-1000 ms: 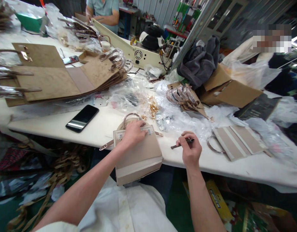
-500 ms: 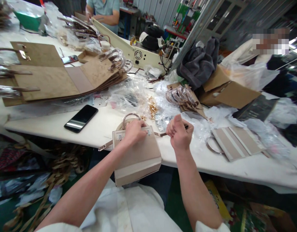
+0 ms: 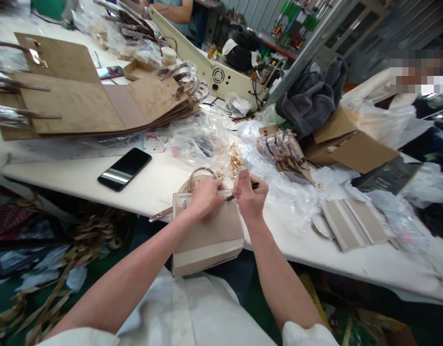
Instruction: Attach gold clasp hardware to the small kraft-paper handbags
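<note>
Your right hand (image 3: 251,196) clenches a slim tool (image 3: 230,197), pointing eight o'clock at the handbag (image 3: 209,231) under your left hand (image 3: 207,196), whose hold is hidden.

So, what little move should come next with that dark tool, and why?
Probably a light press of the dark tool against the beige bag: the right hand holds it near the bag's upper edge, and the left hand rests on the bag, seemingly steadying it. Exactly what the tool's tip meets is too small to tell.
</note>
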The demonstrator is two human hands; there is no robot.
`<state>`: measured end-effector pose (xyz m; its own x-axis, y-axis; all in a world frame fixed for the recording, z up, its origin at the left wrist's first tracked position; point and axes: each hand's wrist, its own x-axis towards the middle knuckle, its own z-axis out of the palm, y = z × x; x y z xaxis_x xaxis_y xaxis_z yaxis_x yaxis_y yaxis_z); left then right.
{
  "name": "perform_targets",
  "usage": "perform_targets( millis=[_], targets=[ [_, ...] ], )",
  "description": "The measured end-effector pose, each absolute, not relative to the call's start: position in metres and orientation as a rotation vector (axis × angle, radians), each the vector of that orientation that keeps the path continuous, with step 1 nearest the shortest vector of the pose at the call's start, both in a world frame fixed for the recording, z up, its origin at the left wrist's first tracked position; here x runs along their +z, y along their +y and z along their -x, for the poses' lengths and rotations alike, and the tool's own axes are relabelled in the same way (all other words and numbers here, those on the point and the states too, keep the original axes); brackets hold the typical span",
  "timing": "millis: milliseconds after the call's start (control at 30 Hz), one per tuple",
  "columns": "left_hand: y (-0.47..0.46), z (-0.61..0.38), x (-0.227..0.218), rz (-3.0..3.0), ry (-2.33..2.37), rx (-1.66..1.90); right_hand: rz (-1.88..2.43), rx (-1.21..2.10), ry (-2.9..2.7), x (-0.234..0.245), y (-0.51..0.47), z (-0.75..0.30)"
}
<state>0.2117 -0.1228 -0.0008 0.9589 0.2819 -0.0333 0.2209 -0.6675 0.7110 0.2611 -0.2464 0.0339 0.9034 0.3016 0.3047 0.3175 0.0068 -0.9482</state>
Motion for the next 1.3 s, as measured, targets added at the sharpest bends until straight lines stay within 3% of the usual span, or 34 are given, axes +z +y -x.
perform_targets(
  millis=[167,567,833,1100,1300],
  targets=[
    [-0.121,-0.213,0.006,-2.323,0.35,0.036,1.495,0.087,-0.582,0.034,-0.247,-0.266],
    [-0.123,-0.214,0.004,-2.41,0.374,0.006,1.573,-0.114,-0.51,0.02,-0.239,-0.253],
    [-0.122,-0.211,0.004,-2.364,0.38,0.035,1.392,0.071,-0.567,0.026,-0.241,-0.265],
    [-0.124,-0.212,0.002,-2.381,0.379,0.04,1.523,-0.121,-0.521,0.016,-0.24,-0.25],
    [-0.126,-0.211,0.0,-2.381,0.389,0.06,1.324,0.007,-0.42,0.041,-0.246,-0.26]
  ],
)
